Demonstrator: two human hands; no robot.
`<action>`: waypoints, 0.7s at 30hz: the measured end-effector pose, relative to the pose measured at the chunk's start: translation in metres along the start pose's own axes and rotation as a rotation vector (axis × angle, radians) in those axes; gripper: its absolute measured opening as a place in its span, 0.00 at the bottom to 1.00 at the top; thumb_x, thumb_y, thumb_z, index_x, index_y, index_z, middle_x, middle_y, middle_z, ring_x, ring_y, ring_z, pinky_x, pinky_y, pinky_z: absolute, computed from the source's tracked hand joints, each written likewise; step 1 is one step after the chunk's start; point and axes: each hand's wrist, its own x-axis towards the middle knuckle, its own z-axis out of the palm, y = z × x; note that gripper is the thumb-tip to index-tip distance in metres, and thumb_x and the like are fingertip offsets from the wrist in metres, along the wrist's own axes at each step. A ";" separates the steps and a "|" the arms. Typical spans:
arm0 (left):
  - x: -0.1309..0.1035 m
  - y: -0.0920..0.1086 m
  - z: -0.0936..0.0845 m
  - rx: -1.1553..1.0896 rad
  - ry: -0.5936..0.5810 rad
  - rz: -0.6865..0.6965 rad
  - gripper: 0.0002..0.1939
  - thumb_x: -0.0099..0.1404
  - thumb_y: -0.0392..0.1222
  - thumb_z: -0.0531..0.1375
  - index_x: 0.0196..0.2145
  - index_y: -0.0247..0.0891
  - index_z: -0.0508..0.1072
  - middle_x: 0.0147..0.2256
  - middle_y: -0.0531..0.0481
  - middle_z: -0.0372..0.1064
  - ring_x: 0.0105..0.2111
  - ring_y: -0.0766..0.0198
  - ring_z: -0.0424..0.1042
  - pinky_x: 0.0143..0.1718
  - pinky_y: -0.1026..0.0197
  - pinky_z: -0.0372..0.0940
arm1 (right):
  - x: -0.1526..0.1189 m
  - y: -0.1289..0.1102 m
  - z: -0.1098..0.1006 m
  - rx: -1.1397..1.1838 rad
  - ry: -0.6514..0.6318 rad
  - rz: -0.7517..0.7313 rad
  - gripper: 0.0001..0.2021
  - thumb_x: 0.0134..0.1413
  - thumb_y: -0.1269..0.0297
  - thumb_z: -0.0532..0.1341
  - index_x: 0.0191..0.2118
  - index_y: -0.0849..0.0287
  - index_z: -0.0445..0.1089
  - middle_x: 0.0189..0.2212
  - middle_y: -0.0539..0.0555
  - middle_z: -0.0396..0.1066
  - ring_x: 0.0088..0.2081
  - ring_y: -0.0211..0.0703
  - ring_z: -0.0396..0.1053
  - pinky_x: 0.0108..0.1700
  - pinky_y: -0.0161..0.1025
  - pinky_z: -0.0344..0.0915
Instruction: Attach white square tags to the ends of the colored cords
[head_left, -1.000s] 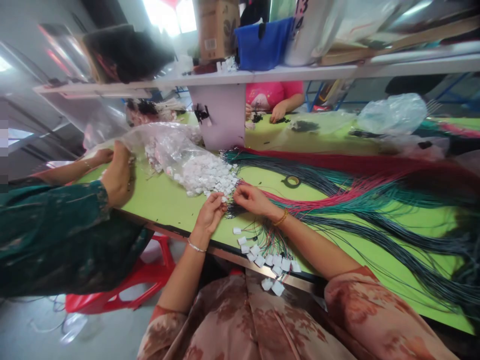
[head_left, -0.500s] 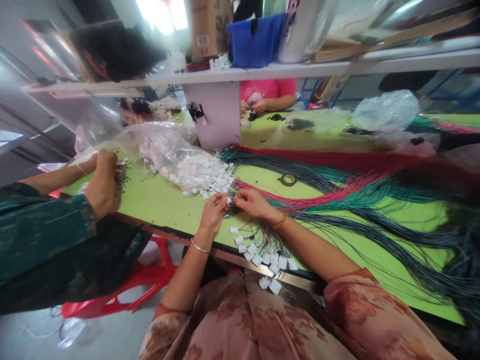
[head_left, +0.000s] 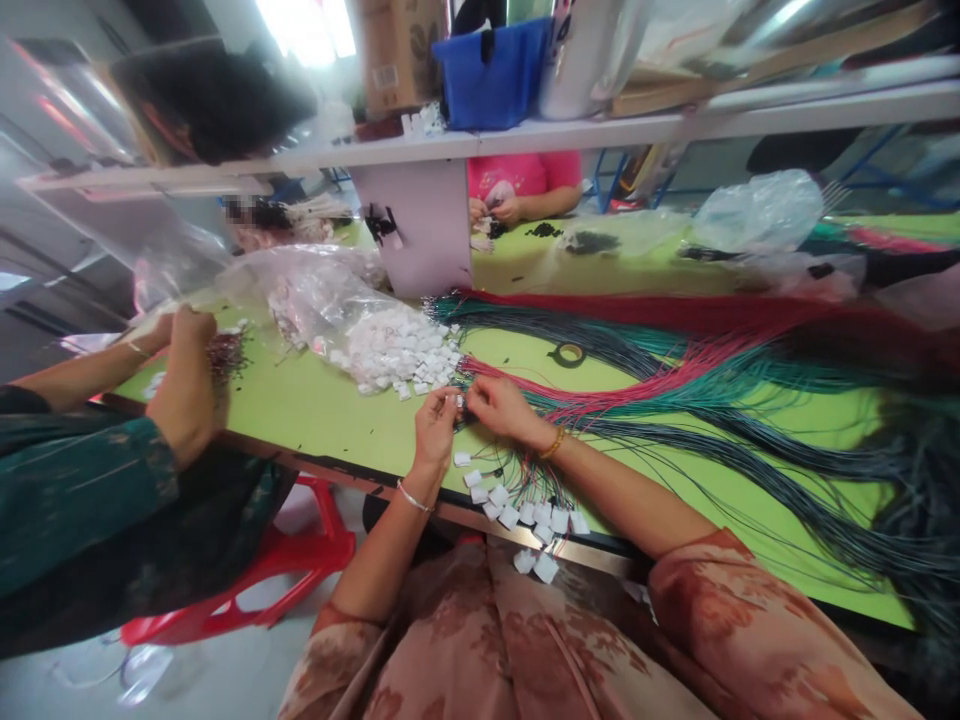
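Observation:
My left hand [head_left: 434, 428] pinches a small white plastic connector housing [head_left: 459, 400] between thumb and fingertips. Just right of it, my right hand [head_left: 501, 408] is closed, its fingertips pressed together close to the housing; what they grip is too small to make out. Red, green and black wires [head_left: 622, 392] run from around both hands toward the right. A heap of loose white connector housings [head_left: 401, 350] spills from a clear plastic bag [head_left: 319, 290] beyond my left hand. Nearer my body, several white housings with wires attached [head_left: 541, 515] lie along and over the table edge.
A roll of dark tape [head_left: 568, 355] lies among the wires on the green table [head_left: 322, 415]. A co-worker's hands [head_left: 187, 350] are at the left, above a red stool [head_left: 300, 570]. Across the table, another person [head_left: 525, 190] works. A shelf [head_left: 420, 150] holds a blue bin [head_left: 491, 80].
The whole view has shifted slightly, so things appear a little farther left. My left hand still holds the housing, and my right hand remains closed beside it.

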 end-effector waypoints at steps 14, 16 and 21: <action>0.016 0.007 -0.007 -0.251 -0.013 -0.099 0.10 0.56 0.42 0.66 0.33 0.34 0.74 0.31 0.50 0.70 0.25 0.72 0.64 0.29 0.67 0.59 | -0.009 -0.022 -0.019 0.073 0.074 -0.054 0.10 0.50 0.59 0.56 0.24 0.61 0.63 0.20 0.47 0.62 0.23 0.33 0.55 0.27 0.32 0.53; 0.013 0.010 -0.003 -0.289 -0.061 -0.155 0.09 0.56 0.41 0.66 0.34 0.34 0.74 0.32 0.49 0.71 0.25 0.72 0.64 0.29 0.66 0.60 | -0.008 -0.020 -0.016 0.059 0.059 -0.047 0.11 0.50 0.58 0.55 0.23 0.60 0.63 0.19 0.47 0.60 0.23 0.33 0.53 0.26 0.32 0.52; 0.008 0.014 0.004 -0.285 -0.085 -0.173 0.10 0.56 0.42 0.67 0.34 0.34 0.75 0.30 0.50 0.70 0.26 0.71 0.65 0.29 0.66 0.60 | -0.009 -0.017 -0.012 0.009 0.060 -0.070 0.12 0.51 0.58 0.56 0.23 0.60 0.62 0.18 0.46 0.58 0.22 0.32 0.51 0.25 0.32 0.48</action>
